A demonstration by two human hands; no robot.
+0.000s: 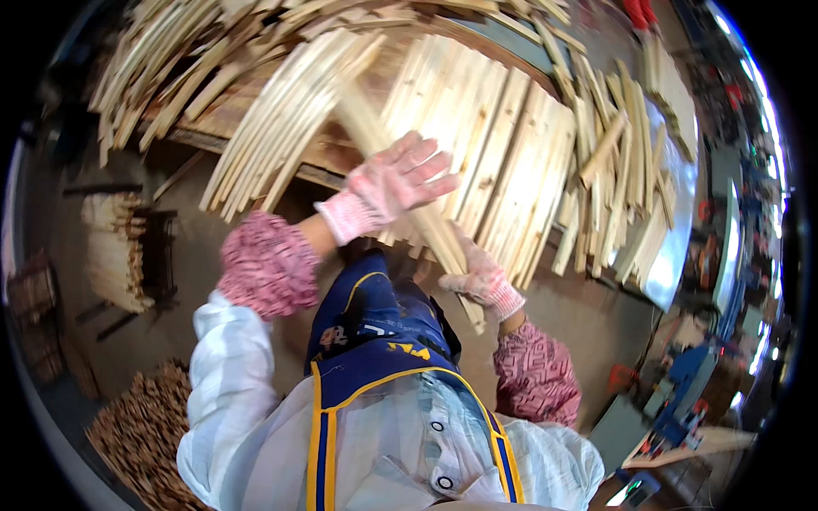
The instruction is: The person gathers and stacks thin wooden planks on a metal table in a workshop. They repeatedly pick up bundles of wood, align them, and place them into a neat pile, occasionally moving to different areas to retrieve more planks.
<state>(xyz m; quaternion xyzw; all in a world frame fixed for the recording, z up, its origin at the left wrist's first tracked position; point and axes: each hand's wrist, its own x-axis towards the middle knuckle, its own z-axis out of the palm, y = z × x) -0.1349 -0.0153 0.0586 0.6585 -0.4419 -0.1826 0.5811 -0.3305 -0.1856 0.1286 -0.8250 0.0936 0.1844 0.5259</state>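
Observation:
A pale wooden strip (436, 237) slants across the front of the table, its far part blurred. My right hand (481, 277), in a pinkish knitted glove, grips the strip close to its near end, thumb across the wood. Over the strip's middle is my left hand (399, 180), gloved alike, palm down with fingers spread; whether it touches the wood I cannot tell. Just beyond my hands, a row of wooden strips (490, 119) lies side by side on the table. Another group of strips (285, 115) lies fanned to the left.
Loose strips (618, 162) are heaped crosswise at the right, partly on a shiny metal surface (677, 255). More strips (162, 64) cover the far left. A stand with stacked wood (115, 247) is on the left, above a heap of offcuts (149, 417). Blue machinery (690, 366) stands at right.

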